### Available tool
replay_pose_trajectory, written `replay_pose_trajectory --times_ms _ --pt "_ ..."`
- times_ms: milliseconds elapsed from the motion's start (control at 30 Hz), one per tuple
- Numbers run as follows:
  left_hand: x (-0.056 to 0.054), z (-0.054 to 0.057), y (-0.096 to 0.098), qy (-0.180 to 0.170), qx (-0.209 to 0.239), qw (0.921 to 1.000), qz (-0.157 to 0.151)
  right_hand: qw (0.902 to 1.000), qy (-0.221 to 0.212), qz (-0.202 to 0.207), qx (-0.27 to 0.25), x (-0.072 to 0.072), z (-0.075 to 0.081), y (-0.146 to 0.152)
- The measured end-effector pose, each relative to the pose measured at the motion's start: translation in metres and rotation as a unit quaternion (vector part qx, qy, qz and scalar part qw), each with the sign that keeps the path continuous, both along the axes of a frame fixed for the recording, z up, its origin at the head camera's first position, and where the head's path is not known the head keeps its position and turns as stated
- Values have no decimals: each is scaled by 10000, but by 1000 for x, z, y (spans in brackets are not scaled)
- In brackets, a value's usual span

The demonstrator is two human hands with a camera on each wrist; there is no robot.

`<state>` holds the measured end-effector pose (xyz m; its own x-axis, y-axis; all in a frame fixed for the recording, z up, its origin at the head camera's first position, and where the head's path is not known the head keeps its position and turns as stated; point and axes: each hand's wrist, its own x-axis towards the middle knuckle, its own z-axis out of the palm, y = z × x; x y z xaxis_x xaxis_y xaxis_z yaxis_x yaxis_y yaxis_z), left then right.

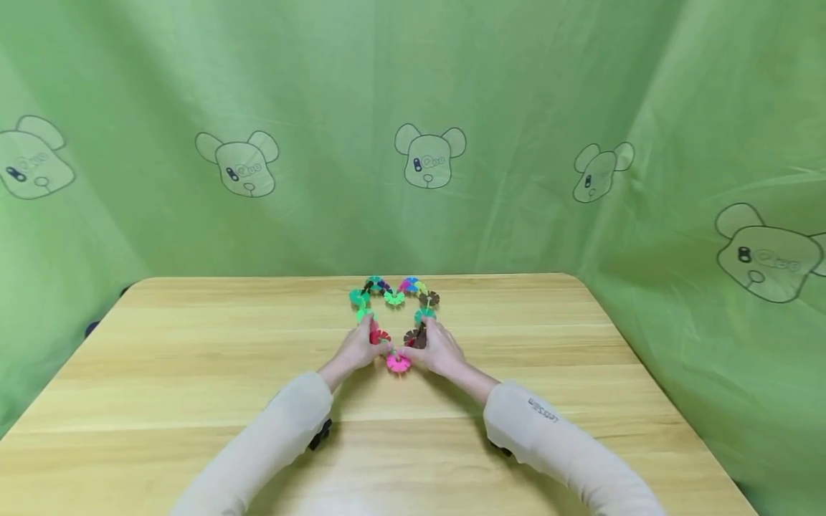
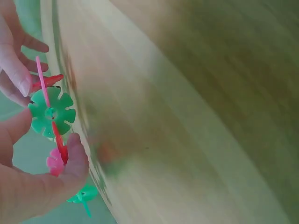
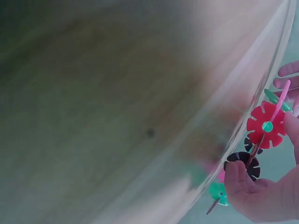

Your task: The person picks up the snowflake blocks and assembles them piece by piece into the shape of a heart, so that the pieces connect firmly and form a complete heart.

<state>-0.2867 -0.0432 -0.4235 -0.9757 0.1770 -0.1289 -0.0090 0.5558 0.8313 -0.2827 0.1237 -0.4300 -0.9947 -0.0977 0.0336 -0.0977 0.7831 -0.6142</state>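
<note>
A heart-shaped ring of slotted plastic snowflake discs, with a bright pink disc (image 1: 398, 364) at its near tip, lies between both hands in the head view. The left hand (image 1: 357, 348) grips its lower left side. In the left wrist view, that thumb and finger are at a red disc below a green disc (image 2: 64, 101). On the lower right side, the right hand (image 1: 444, 350) holds the chain by dark brown discs (image 1: 413, 337). The right wrist view shows a red disc (image 3: 256, 125) between its thumb and fingers. Palms and some discs are partly hidden.
The ring is over the far middle of a wooden table (image 1: 193, 358). Green curtain (image 1: 335, 208) printed with bear heads hangs behind and along the sides. Blurred reflections of coloured discs show on the tabletop in both wrist views.
</note>
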Motion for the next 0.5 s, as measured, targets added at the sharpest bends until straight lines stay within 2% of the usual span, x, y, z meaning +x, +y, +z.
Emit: replay_pose_trajectory --times_ms 133,300,400,500 --pt "1 -3 -1 -83 -47 9999 -50 9999 -42 106 51 -1 -2 -1" --pt "1 -1 -6 -176 -113 9996 -188 9993 -240 249 140 -1 1 0" --pt "-1 3 -15 -224 -263 9987 -365 9979 -512 308 238 0 7 7" --pt "0 11 -33 27 -646 9969 -453 9971 -590 329 359 1 16 20"
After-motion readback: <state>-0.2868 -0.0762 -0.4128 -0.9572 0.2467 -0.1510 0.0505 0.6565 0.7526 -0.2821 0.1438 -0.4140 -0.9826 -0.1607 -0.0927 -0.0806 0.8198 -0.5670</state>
